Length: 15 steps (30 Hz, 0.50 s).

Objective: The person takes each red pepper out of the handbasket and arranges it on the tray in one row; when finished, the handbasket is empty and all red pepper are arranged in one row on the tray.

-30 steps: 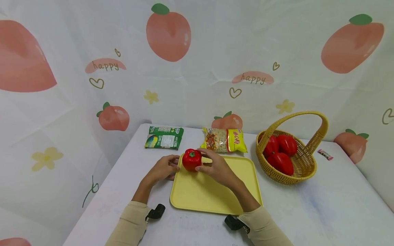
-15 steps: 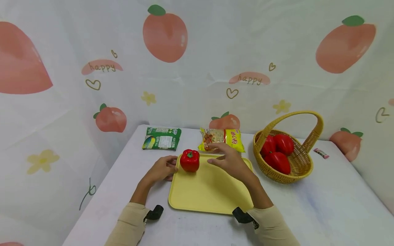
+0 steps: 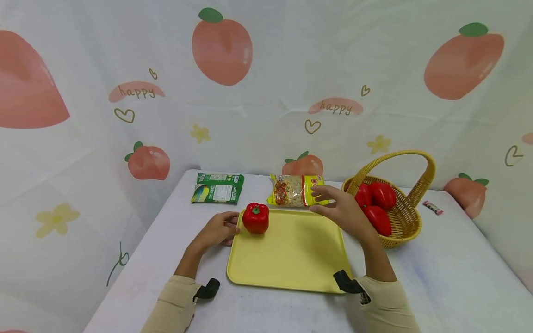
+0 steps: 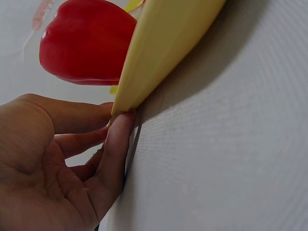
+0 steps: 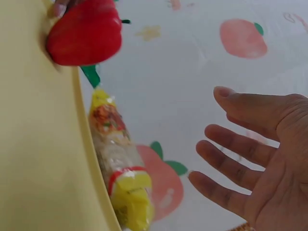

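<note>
A red bell pepper [image 3: 256, 219] with a green stem stands upright in the far left corner of the yellow tray [image 3: 295, 254]. My left hand [image 3: 216, 229] is at the tray's left edge, beside the pepper. In the left wrist view, its thumb and fingertips pinch the tray's rim [image 4: 139, 62]. Above the tray's far right corner, my right hand [image 3: 344, 213] holds nothing, its fingers spread apart. It partly covers the wicker basket [image 3: 410, 222], in which three red peppers [image 3: 382, 195] lie.
A green packet [image 3: 218, 188] lies at the table's back left. Just behind the tray is a yellow bag [image 3: 290, 190] with a clear window. A small pink-wrapped sweet [image 3: 433, 207] lies right of the basket. Behind the table hangs a peach-printed cloth [image 3: 266, 125].
My right hand has let go of the bell pepper and moved right, toward the basket. The pepper stays in the tray's corner. My left hand remains at the tray's edge.
</note>
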Available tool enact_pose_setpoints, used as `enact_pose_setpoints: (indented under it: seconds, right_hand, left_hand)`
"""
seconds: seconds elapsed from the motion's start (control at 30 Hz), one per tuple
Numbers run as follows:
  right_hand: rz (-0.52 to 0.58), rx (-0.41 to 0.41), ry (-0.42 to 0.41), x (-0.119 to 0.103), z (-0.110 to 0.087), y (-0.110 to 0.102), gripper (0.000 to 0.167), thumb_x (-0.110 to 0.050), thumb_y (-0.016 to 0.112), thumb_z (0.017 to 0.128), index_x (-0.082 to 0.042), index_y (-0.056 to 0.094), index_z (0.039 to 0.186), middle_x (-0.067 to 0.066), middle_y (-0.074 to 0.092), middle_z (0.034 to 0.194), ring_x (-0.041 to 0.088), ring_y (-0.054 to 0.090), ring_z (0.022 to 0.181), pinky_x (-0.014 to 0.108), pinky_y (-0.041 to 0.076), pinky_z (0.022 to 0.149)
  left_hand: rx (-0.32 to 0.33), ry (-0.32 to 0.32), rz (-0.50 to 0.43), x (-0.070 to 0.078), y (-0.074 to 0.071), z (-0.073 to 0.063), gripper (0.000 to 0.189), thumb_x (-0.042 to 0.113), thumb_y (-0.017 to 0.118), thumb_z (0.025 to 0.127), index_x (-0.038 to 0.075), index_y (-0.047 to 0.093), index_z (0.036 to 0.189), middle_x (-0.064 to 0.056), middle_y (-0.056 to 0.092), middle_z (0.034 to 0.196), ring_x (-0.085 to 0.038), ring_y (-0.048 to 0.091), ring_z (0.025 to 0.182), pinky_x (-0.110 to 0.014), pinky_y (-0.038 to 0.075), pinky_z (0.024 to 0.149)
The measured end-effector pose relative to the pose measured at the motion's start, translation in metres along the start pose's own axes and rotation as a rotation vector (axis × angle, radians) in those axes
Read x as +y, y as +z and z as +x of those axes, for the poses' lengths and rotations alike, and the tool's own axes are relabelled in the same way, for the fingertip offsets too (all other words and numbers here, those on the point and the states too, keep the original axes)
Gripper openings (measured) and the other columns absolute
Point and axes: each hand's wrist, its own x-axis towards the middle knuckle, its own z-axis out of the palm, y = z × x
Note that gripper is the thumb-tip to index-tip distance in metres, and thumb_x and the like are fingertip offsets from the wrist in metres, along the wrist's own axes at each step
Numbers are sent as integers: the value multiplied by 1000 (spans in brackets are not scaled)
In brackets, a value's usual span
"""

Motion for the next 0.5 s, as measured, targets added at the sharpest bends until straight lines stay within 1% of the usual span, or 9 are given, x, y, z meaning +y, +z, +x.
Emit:
enact_pose_setpoints:
  seconds: [0.07,0.13,0.17,0.23,0.3,0.37,0.5]
  right_hand:
    - [-8,18,20,2,-3,-8,53,-22,81,95,-6,63,143,19,68,136,41,69,120,55,60,100]
    - [-19,33,35,4,-6,-16,53,-23,80,96,-6,63,143,18,68,137,41,69,119,52,60,100]
    - [-24,40,39,6,-8,-20,52,-23,79,97,-6,63,143,18,68,137,40,69,120,49,60,100]
    - [-44,55,48,8,-11,-29,52,-24,78,98,-7,63,144,16,69,136,37,69,119,37,61,99]
    - [-62,70,46,11,-15,-37,51,-25,77,98,-8,63,144,15,70,135,36,69,119,24,58,96]
    - [-69,82,57,13,-20,-44,49,-24,77,99,-8,64,143,14,70,135,35,67,121,14,53,93]
    - [-73,99,99,16,-29,-59,49,-25,76,99,-6,63,143,16,68,138,36,64,122,8,49,90]
  left_hand:
    - [-3,1,-2,-1,0,0,54,7,67,94,2,59,147,-15,66,124,-27,66,107,-34,66,74]
    - [-9,4,-2,-1,0,0,54,6,67,95,2,58,148,-15,65,124,-27,66,107,-34,66,74]
    - [-10,3,-6,-1,0,-1,54,6,67,95,2,58,148,-15,65,124,-27,66,107,-34,66,73]
    - [-11,-2,-10,-1,-1,-1,54,7,67,95,2,58,148,-15,65,125,-27,66,107,-34,66,74]
    - [-11,-5,-15,0,-1,0,54,7,67,95,2,58,149,-15,65,125,-26,66,107,-34,66,74]
    - [-11,-11,-20,0,-2,0,55,7,67,96,3,57,149,-14,65,126,-26,66,107,-34,66,74]
    - [-9,-14,-22,-1,-2,0,55,7,67,95,3,57,149,-14,65,126,-25,66,106,-34,66,74]
